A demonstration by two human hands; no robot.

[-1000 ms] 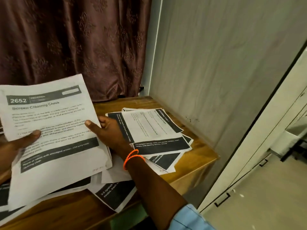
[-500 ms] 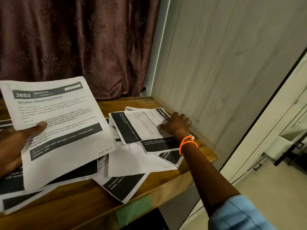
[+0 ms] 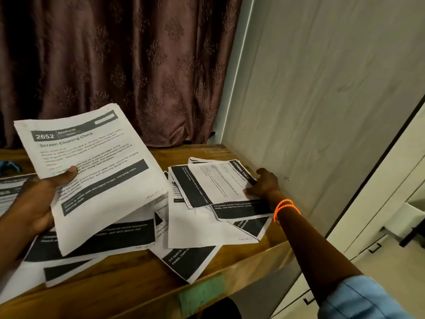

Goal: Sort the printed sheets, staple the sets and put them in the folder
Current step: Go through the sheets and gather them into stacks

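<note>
a green tape patch (image 3: 202,293) marks the wooden table (image 3: 128,286) edge, above which the left hand (image 3: 34,203) grips a sheet bundle (image 3: 92,171) headed "2652 bedroom, screen cleaning check", while the right hand (image 3: 264,183) pinches a "dressing table" sheet (image 3: 213,183) atop scattered black-banded pages (image 3: 202,226) beside the grey panel (image 3: 322,100), before a brown curtain (image 3: 115,65).
</note>
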